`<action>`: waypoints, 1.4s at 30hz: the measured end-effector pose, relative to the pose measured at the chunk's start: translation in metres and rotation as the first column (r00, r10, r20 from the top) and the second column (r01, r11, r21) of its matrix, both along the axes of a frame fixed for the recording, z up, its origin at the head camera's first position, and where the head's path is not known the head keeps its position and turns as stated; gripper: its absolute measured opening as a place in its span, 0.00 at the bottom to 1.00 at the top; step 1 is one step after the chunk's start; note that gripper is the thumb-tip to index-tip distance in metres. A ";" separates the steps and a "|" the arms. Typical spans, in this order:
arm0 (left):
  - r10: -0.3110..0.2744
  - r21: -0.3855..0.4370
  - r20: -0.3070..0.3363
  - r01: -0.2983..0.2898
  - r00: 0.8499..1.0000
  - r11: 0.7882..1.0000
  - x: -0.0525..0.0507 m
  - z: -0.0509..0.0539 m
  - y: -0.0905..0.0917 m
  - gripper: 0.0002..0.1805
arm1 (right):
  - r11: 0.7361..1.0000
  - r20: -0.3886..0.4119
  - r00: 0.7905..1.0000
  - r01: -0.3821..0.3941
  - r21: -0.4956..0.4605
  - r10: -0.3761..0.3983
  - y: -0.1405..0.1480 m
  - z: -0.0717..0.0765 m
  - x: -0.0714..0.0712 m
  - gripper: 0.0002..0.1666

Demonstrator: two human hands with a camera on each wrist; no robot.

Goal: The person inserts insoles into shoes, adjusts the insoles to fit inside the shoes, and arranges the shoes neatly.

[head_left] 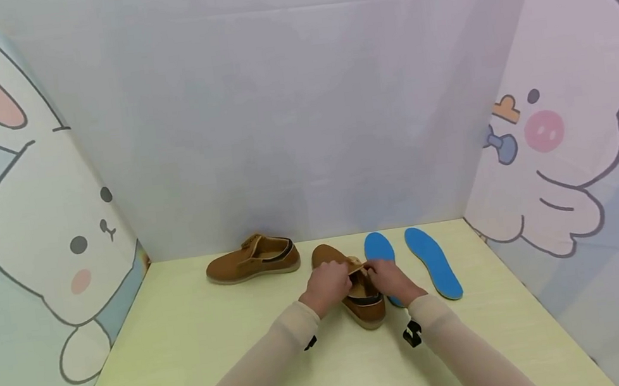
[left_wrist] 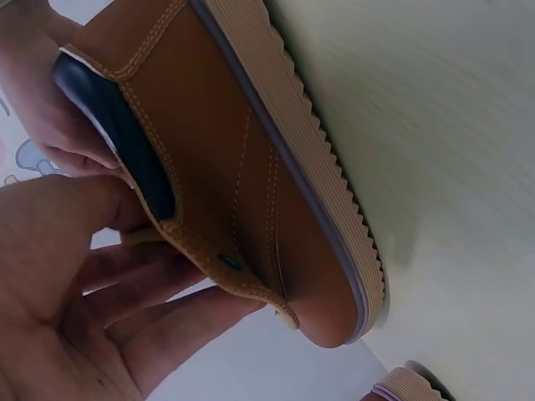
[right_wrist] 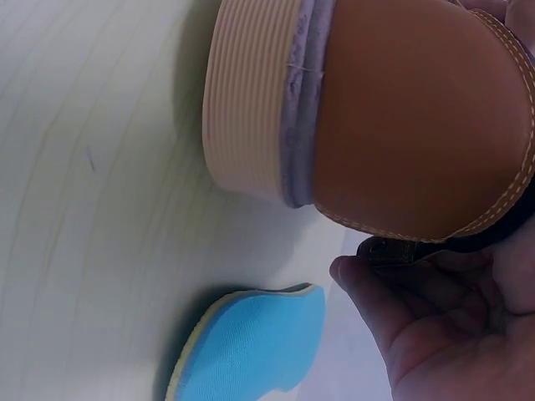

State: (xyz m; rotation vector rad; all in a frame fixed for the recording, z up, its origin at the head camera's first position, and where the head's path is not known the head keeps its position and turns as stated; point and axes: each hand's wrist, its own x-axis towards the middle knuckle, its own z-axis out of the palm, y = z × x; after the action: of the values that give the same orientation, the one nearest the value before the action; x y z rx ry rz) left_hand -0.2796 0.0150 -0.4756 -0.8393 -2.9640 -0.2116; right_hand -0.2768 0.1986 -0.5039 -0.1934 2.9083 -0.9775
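A brown shoe [head_left: 367, 315] stands on the table with its heel towards me. My left hand [head_left: 328, 285] grips the left edge of its opening, and my right hand [head_left: 393, 280] holds the opposite side near the tongue. Seen from the left wrist, the left fingers [left_wrist: 180, 330] curl around the stitched edge of the shoe [left_wrist: 201, 109], thumb on the near side. In the right wrist view, the right hand [right_wrist: 456, 334] has curled fingers at the dark-lined collar beside the shoe's heel [right_wrist: 401, 117]. The shoe hides some fingertips.
Another brown shoe [head_left: 238, 268] lies at the back left of the table [head_left: 191, 359], toe pointing left. One blue insole [head_left: 379, 247] is beside the right hand, partly covered by it; a second blue insole [head_left: 435, 263] lies further right. Printed curtains surround the table.
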 end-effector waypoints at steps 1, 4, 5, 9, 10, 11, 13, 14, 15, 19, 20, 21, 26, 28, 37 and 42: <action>0.007 -0.018 -0.011 -0.007 1.000 1.000 0.000 0.001 0.000 0.07 | 1.000 0.002 1.000 0.000 0.000 0.000 0.000 0.000 0.000 0.19; 0.036 -0.041 -0.029 -0.038 0.999 0.998 -0.003 0.004 0.001 0.08 | 1.000 0.003 1.000 0.007 0.007 -0.007 0.000 0.001 0.000 0.20; 0.047 -0.041 -0.036 -0.049 0.998 0.998 -0.004 0.004 0.001 0.08 | 1.000 0.004 1.000 0.011 0.009 -0.011 0.001 0.002 0.000 0.21; 0.086 -0.008 -0.024 -0.086 0.996 0.996 -0.012 0.006 -0.002 0.08 | 0.999 -0.016 1.000 0.012 0.043 -0.011 0.001 0.005 0.000 0.21; 0.094 0.008 -0.024 -0.093 0.995 0.996 -0.014 0.007 -0.003 0.08 | 0.999 -0.019 1.000 0.010 0.050 -0.009 0.001 0.006 0.000 0.21; 0.098 0.024 -0.030 -0.097 0.995 0.995 -0.016 0.007 -0.005 0.08 | 0.998 -0.021 1.000 0.008 0.058 -0.006 0.001 0.006 0.000 0.21; 0.102 0.055 -0.044 -0.100 0.994 0.993 -0.020 0.008 -0.008 0.09 | 0.998 -0.024 1.000 0.005 0.069 -0.003 0.000 0.007 0.000 0.21; 0.105 0.075 -0.048 -0.101 0.993 0.992 -0.022 0.008 -0.010 0.09 | 0.997 -0.024 1.000 0.003 0.073 -0.002 0.000 0.007 0.000 0.21; 0.105 0.091 -0.053 -0.100 0.993 0.991 -0.024 0.009 -0.011 0.09 | 0.997 -0.021 1.000 0.002 0.071 -0.001 0.000 0.007 0.000 0.21; 0.113 0.113 -0.034 -0.108 0.993 0.988 -0.031 0.008 -0.016 0.10 | 0.998 -0.002 1.000 0.000 0.058 0.000 -0.002 0.007 0.001 0.21; 0.119 0.117 -0.021 -0.115 0.993 0.986 -0.033 0.007 -0.017 0.10 | 0.998 0.000 1.000 -0.003 0.060 0.003 -0.002 0.006 0.001 0.22; 0.125 0.118 -0.010 -0.123 0.992 0.985 -0.035 0.006 -0.018 0.11 | 0.998 0.004 1.000 -0.005 0.064 0.005 -0.003 0.006 0.001 0.22; 0.151 0.141 0.017 -0.152 0.988 0.978 -0.045 0.000 -0.020 0.13 | 0.996 0.006 1.000 -0.013 0.090 0.012 -0.004 0.004 0.000 0.22; 0.153 0.147 0.010 -0.153 0.988 0.977 -0.048 -0.003 -0.022 0.13 | 0.995 -0.002 1.000 -0.015 0.099 0.015 -0.004 0.004 0.000 0.22; 0.222 0.081 -0.034 -0.219 0.974 0.972 -0.055 -0.019 -0.025 0.13 | 0.992 -0.013 1.000 -0.022 0.126 0.024 -0.002 0.004 0.001 0.22; 0.227 0.133 -0.038 -0.220 0.973 0.966 -0.058 -0.022 -0.025 0.13 | 0.992 -0.016 1.000 -0.020 0.123 0.022 -0.001 0.004 0.003 0.22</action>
State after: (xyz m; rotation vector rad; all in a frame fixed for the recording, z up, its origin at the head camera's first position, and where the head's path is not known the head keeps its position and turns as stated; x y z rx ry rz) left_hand -0.3378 -0.0098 -0.4976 -0.4831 -2.9256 -0.3574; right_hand -0.2739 0.1972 -0.5004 -0.2254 2.9632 -0.7946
